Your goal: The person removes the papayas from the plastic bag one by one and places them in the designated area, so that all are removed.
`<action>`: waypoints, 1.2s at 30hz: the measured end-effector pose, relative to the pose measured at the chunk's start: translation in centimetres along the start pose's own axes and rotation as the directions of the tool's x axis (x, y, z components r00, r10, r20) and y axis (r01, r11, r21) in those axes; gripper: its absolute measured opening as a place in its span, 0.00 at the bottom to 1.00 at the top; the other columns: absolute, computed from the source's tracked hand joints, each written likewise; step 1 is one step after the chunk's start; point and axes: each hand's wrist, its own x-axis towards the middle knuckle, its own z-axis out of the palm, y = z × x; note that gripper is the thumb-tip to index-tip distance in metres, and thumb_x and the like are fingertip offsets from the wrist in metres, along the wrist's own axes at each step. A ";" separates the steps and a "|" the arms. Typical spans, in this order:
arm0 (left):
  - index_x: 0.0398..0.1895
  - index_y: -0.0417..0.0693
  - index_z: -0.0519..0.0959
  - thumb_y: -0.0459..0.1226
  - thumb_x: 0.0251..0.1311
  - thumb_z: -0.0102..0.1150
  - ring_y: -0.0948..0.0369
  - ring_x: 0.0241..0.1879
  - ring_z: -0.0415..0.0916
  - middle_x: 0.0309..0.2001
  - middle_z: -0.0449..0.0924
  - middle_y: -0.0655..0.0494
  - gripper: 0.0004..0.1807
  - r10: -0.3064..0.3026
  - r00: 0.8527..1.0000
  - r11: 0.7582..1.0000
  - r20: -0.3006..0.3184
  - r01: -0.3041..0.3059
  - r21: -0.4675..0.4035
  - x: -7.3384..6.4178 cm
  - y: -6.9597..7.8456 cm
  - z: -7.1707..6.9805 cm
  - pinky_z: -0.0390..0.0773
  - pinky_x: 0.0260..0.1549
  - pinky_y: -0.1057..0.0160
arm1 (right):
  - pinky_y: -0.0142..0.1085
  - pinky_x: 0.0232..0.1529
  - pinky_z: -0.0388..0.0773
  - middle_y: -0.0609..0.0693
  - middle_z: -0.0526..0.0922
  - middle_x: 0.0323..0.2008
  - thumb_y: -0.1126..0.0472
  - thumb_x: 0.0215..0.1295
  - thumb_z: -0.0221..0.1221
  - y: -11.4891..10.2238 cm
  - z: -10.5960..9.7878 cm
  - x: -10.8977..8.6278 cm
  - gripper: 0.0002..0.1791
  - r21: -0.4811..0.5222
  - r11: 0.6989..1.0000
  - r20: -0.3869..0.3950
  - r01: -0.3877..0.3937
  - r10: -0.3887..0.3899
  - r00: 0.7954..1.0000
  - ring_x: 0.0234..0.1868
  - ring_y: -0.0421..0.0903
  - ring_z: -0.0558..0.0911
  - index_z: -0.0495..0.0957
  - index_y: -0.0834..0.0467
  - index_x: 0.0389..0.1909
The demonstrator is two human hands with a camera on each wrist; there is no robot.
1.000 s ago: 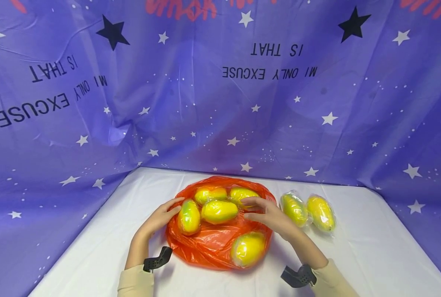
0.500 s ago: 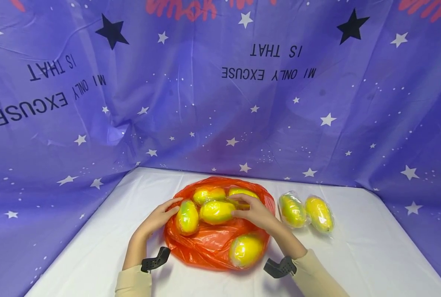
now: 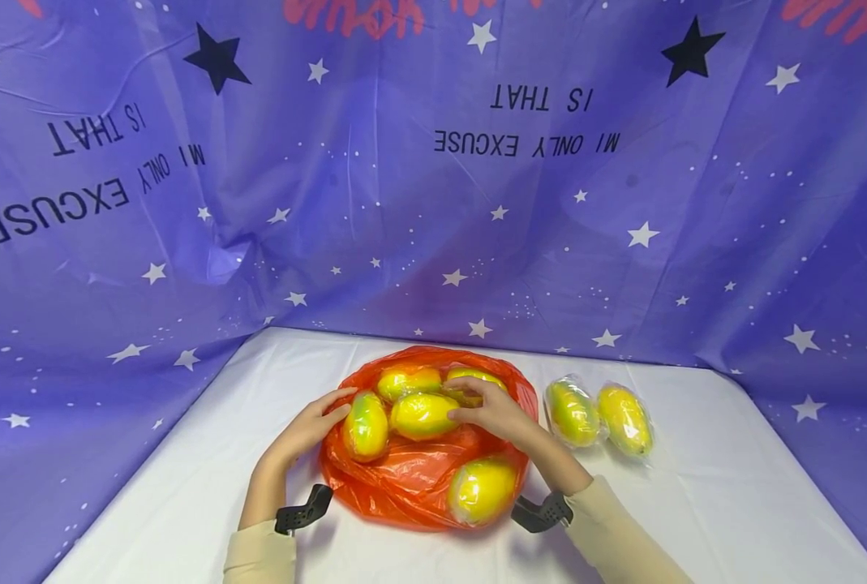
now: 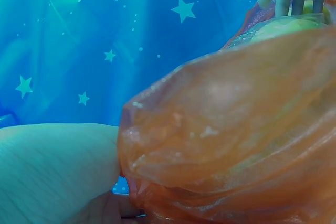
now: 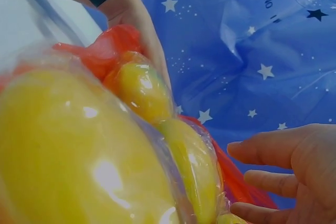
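A red plastic bag (image 3: 411, 474) lies spread on the white table, with several yellow-green mangoes in clear wrap on it. My left hand (image 3: 307, 430) rests along the bag's left edge, beside the leftmost mango (image 3: 366, 426), with its fingers extended. Over the back right mango (image 3: 479, 375) reaches my right hand (image 3: 497, 412), partly hiding it; the thumb tip is by the right end of the central mango (image 3: 422, 416). In the right wrist view the fingers (image 5: 268, 148) look loosely spread. The front mango (image 3: 482, 491) lies apart near my right wrist.
Two more wrapped mangoes (image 3: 626, 419) lie on the white table (image 3: 725, 487) right of the bag. A purple star-printed cloth (image 3: 404, 203) rises behind the table and along both sides. Black wrist mounts (image 3: 305, 511) sit on my forearms.
My right hand has moved left over the bag, from its right side to beside the central mango. My left hand stays at the bag's left edge. The mangoes keep their arrangement.
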 end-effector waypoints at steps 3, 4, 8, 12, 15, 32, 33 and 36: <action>0.68 0.41 0.66 0.42 0.72 0.48 0.39 0.69 0.52 0.68 0.61 0.36 0.25 -0.001 1.000 1.000 0.001 0.001 -0.010 0.0 0.0 0.0 0.50 0.65 0.37 | 0.55 0.62 0.67 0.58 0.77 0.57 0.63 0.61 0.64 0.2 0.1 0.3 0.25 -0.017 1.000 0.027 0.004 -0.004 1.000 0.61 0.61 0.72 0.75 0.61 0.60; 0.68 0.40 0.66 0.41 0.72 0.48 0.39 0.69 0.52 0.68 0.60 0.36 0.25 0.000 1.000 1.000 0.003 0.000 -0.012 0.0 0.0 0.0 0.51 0.65 0.37 | 0.54 0.62 0.67 0.57 0.77 0.58 0.63 0.61 0.65 0.2 0.1 0.4 0.25 -0.028 1.000 0.035 0.005 -0.004 0.999 0.61 0.60 0.73 0.75 0.60 0.60; 0.69 0.41 0.66 0.42 0.72 0.48 0.38 0.69 0.52 0.69 0.60 0.36 0.25 -0.004 1.000 1.000 0.006 0.004 -0.015 -0.1 0.0 0.1 0.51 0.65 0.37 | 0.54 0.62 0.67 0.57 0.76 0.58 0.62 0.60 0.65 0.4 0.2 0.7 0.27 -0.084 0.996 0.074 0.038 -0.032 0.997 0.60 0.59 0.72 0.73 0.61 0.61; 0.69 0.41 0.66 0.42 0.72 0.48 0.38 0.69 0.52 0.69 0.60 0.36 0.25 -0.007 1.000 1.000 0.010 0.007 -0.016 -0.1 0.0 0.0 0.51 0.65 0.37 | 0.53 0.62 0.66 0.56 0.76 0.58 0.61 0.59 0.66 0.3 0.4 0.8 0.28 -0.162 0.983 0.124 0.082 -0.062 0.990 0.60 0.56 0.72 0.73 0.61 0.61; 0.69 0.42 0.66 0.42 0.72 0.48 0.38 0.69 0.51 0.69 0.60 0.36 0.25 -0.007 1.000 1.000 0.011 0.007 -0.017 -0.1 0.1 0.0 0.50 0.65 0.36 | 0.51 0.62 0.67 0.54 0.76 0.58 0.59 0.59 0.67 0.3 0.5 0.9 0.28 -0.224 0.969 0.158 0.102 -0.068 0.985 0.58 0.54 0.73 0.73 0.60 0.60; 0.69 0.41 0.66 0.42 0.72 0.49 0.38 0.70 0.50 0.69 0.59 0.35 0.26 0.003 1.000 1.000 0.007 -0.003 -0.006 0.0 0.0 0.1 0.48 0.66 0.37 | 0.48 0.59 0.70 0.53 0.77 0.55 0.57 0.59 0.68 1.3 1.2 0.7 0.28 -0.244 0.965 0.221 0.093 -0.038 0.975 0.56 0.52 0.75 0.72 0.58 0.59; 0.69 0.41 0.65 0.42 0.72 0.49 0.38 0.70 0.50 0.69 0.59 0.36 0.26 0.001 1.000 1.000 0.008 -0.001 -0.004 0.0 0.0 0.1 0.48 0.66 0.37 | 0.48 0.59 0.70 0.53 0.77 0.54 0.58 0.59 0.68 1.3 1.3 0.8 0.27 -0.226 0.970 0.219 0.090 -0.039 0.975 0.56 0.52 0.75 0.72 0.58 0.58; 0.69 0.41 0.65 0.42 0.72 0.49 0.38 0.70 0.49 0.70 0.58 0.35 0.26 -0.005 1.000 1.000 0.009 0.005 -0.016 0.0 0.1 0.1 0.48 0.66 0.37 | 0.47 0.58 0.71 0.51 0.78 0.53 0.58 0.58 0.68 1.4 1.3 0.8 0.24 -0.194 0.978 0.201 0.072 -0.032 0.979 0.55 0.51 0.76 0.74 0.57 0.55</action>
